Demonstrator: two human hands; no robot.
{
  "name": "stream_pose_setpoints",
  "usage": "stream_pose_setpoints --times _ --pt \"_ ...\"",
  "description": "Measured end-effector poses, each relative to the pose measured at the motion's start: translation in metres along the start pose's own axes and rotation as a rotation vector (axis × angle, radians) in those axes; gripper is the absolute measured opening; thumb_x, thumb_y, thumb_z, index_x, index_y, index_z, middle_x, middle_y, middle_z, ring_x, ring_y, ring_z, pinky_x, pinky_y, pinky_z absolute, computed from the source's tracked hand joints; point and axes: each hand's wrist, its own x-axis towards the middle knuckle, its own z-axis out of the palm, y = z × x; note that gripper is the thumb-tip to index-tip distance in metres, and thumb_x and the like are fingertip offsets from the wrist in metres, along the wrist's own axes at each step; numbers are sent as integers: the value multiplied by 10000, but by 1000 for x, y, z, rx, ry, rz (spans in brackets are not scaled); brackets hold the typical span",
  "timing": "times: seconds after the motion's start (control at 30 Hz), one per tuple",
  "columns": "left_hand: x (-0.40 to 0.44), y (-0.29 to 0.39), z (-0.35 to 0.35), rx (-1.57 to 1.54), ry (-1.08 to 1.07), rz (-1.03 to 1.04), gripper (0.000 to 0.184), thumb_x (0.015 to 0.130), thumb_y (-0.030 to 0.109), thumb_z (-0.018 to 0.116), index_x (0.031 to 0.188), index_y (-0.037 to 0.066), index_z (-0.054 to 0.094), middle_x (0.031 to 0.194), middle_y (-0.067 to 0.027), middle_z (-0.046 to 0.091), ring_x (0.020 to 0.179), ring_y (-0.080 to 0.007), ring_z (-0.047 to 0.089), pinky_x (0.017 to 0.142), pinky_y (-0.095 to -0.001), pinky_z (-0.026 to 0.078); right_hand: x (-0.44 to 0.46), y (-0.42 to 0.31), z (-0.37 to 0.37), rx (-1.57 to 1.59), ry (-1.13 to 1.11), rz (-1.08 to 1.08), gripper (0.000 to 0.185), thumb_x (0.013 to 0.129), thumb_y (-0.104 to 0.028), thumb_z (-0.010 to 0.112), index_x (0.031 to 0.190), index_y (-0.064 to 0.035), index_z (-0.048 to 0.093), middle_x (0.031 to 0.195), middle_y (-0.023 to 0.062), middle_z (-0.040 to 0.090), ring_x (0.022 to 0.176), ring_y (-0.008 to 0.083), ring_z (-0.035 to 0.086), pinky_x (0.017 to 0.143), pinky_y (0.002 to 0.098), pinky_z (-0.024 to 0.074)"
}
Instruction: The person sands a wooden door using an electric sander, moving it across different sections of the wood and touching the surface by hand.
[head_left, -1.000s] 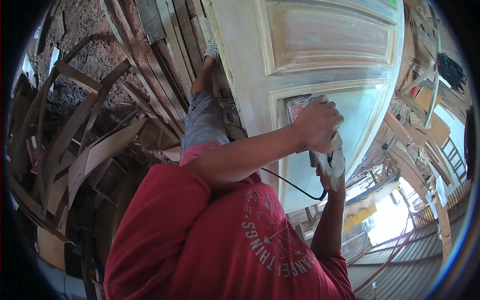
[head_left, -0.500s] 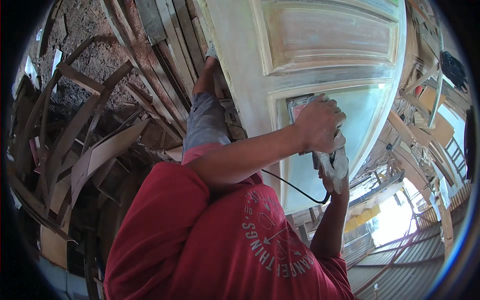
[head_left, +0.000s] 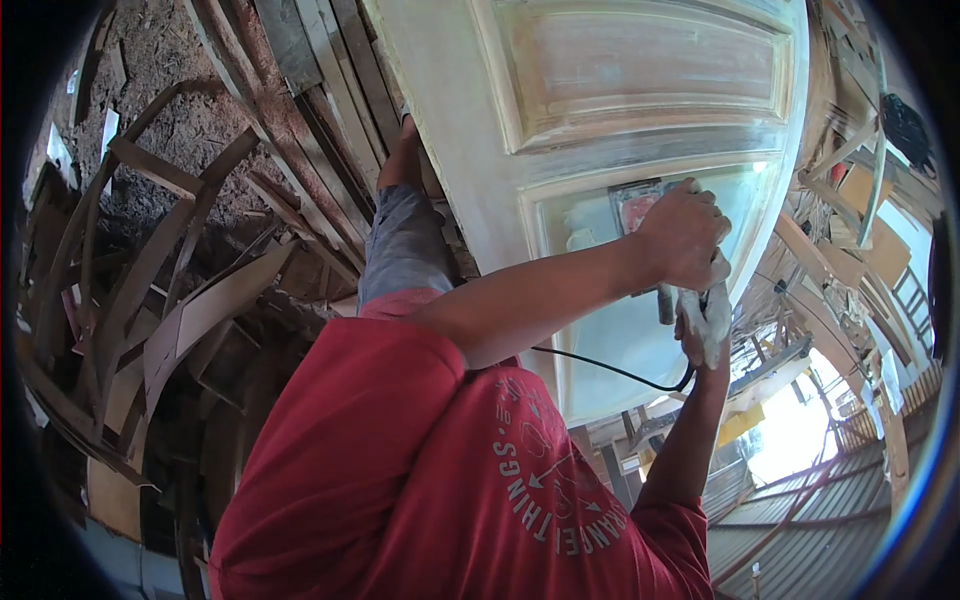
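A power sander with a reddish body and a flat rectangular base rests on the pale lower panel of a wooden door. My left hand is closed over the top of the sander, hiding much of it. Behind it, my right hand is wrapped around the rear handle. It looks white, from a glove or from dust; I cannot tell which. A black cord runs from the handle back toward my shirt. Whitish patches mark the panel beside the sander's base.
Raised mouldings frame the door's panels. Bent wooden pieces are heaped at left, with long planks along the door's left side. More timber lies at right. Corrugated sheeting is at lower right.
Both hands and the sander have shifted right across the panel, exposing more whitish surface on its left. The cord has moved with them. My view has turned slightly.
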Motion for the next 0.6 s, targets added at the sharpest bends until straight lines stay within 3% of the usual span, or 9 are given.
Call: stream_pose_setpoints --times 0.33,0.6 --pt "53 4 34 -24 -12 -27 334 714 379 718 797 60 768 843 -177 742 953 -342 700 1012 -487 484 29 17 -48 -18 61 27 387 1070 -292 669 1341 -33 573 737 31 602 536 127 553 478 310 448" --pt "25 4 6 -11 13 -118 339 730 374 719 819 49 751 875 -184 751 977 -375 697 1026 -521 490 10 -29 -31 -142 -37 25 433 1059 -285 655 1401 -43 549 784 63 654 559 142 546 518 331 464"
